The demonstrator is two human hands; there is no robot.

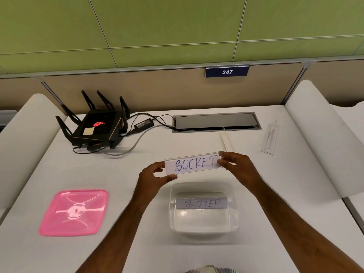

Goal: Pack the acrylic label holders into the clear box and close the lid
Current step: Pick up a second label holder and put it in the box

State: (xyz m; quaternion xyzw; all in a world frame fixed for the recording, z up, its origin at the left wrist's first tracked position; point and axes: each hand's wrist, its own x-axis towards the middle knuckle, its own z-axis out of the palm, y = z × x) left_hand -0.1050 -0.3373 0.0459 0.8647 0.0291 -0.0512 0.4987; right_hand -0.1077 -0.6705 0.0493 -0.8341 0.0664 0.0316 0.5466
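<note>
An acrylic label holder marked "SOCKET" (194, 164) is held level in the air just beyond the clear box (234, 223). My left hand (155, 177) pinches its left end and my right hand (234, 164) pinches its right end. Inside the open box lies another holder marked "BUTTER" (201, 203). The pink lid (73, 212) lies flat on the table to the left of the box. Two more label holders rest farther back on the right: one (226, 139) behind my right hand and one (270, 137) near the white side panel.
A black router with antennas (96, 126) and its power brick (143, 125) and cables sit at the back left. A grey cable hatch (216, 121) is set into the table at the back. White rounded dividers (315, 142) flank the desk.
</note>
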